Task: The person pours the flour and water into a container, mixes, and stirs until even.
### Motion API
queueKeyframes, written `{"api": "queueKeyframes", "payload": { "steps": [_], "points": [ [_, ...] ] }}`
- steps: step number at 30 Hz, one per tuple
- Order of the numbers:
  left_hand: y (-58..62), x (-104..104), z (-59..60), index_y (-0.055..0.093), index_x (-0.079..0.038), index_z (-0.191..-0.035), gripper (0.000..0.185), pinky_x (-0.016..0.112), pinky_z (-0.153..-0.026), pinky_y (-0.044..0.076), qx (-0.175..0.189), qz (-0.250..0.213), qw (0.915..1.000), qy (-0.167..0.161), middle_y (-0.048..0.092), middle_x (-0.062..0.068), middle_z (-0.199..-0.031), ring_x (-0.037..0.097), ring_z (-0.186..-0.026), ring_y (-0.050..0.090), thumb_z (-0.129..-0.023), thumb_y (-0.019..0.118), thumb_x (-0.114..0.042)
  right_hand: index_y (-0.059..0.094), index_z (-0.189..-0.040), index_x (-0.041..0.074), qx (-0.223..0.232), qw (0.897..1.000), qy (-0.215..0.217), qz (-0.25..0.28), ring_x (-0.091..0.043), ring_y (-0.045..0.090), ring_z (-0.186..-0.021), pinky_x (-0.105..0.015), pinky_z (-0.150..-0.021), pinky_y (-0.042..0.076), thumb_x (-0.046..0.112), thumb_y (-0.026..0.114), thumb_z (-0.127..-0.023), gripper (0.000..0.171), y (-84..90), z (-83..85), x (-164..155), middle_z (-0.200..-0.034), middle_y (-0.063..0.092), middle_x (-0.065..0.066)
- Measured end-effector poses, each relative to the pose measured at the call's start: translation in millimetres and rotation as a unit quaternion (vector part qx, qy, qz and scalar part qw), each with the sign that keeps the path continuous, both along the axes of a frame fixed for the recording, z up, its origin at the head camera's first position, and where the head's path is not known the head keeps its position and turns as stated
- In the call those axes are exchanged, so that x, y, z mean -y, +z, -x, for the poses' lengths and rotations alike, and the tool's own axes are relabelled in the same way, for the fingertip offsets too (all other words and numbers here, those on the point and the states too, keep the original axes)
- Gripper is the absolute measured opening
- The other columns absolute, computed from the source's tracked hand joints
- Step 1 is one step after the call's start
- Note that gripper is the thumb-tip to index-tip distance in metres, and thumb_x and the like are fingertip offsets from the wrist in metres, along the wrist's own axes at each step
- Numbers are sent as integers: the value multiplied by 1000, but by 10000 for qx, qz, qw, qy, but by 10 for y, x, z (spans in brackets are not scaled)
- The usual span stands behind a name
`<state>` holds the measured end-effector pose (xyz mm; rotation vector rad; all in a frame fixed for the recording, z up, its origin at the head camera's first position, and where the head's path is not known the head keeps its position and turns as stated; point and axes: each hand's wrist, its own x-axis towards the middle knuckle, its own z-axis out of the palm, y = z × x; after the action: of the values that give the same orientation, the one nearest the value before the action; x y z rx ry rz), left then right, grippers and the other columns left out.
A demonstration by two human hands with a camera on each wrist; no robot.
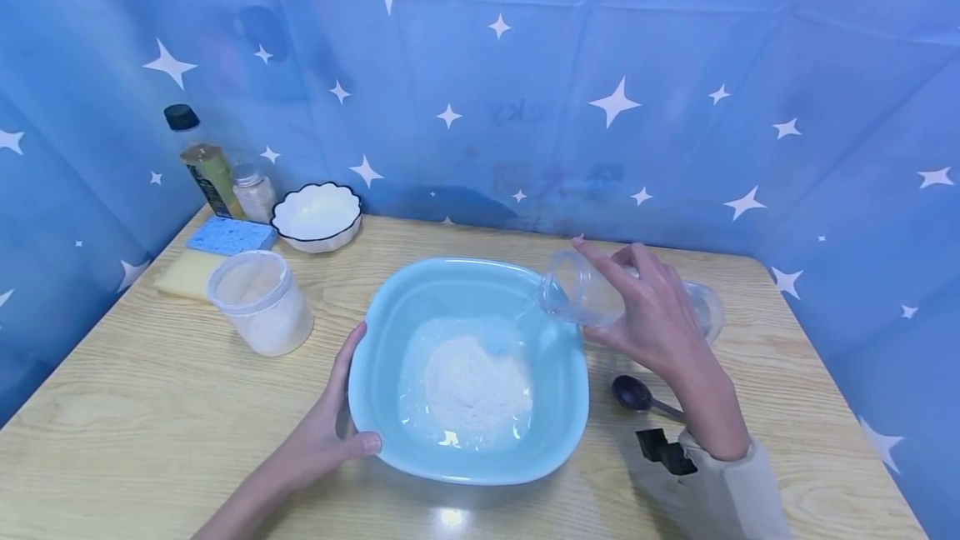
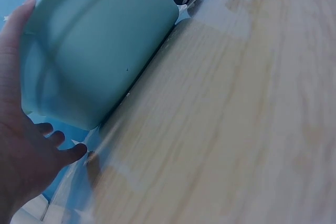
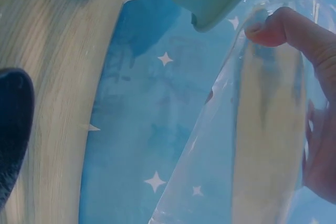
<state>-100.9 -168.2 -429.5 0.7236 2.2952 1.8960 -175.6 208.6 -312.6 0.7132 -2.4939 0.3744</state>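
What matters most is where the mouth of the clear bottle (image 1: 596,294) sits against the blue basin (image 1: 367,407). Taking the basin's middle as the clock's centre in the head view, the mouth lies over the rim between one and two o'clock. The bottle's long axis runs close to level, base toward three and mouth toward nine, so the mouth faces across the basin. The white powder (image 1: 476,386) is heaped on the basin floor at the centre, toward seven from the mouth, with clear liquid seemingly around it. A faint streak below the mouth may be running liquid; I can't be sure.

The right hand (image 1: 652,311) is the nearer one to the mouth and has the bottle firmly in its grasp, fingers laid over the top, thumb underneath on the near side, index stretched toward the neck. Whether glass and rim touch, I can't tell.

The left hand (image 1: 333,427) is spread against the basin's outer side, a fingertip by the rim just past nine and the thumb at the rim near eight; it looks like bracing rather than clasping.

A dark spoon (image 1: 632,392) lies between three and four, below the right hand, and a tub of white powder (image 1: 273,323) stands between nine and ten
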Motion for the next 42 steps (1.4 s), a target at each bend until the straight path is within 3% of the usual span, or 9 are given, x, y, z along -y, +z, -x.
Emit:
{"api": "queueKeyframes", "payload": {
  "steps": [21,42],
  "points": [
    [-6,-6,4,-7,-30,-149,106,68,-99,12,1,153,9999,71,-3,-1,-155,39,-134,14,-77,71,-31,49,-136,26,-409,9990,149,-48,-34,52,-80,-54,-72,45,18,88,-47,98,13,23,-30,-97,51,-16],
    [-13,-3,5,-7,-29,-149,106,67,-99,13,-15,83,10000,-1,-3,0,-155,40,-134,15,-77,71,-29,51,-135,25,-667,9976,157,-134,-35,53,-80,-54,-70,45,21,90,-47,96,27,3,-13,-96,52,-18]
  ]
}}
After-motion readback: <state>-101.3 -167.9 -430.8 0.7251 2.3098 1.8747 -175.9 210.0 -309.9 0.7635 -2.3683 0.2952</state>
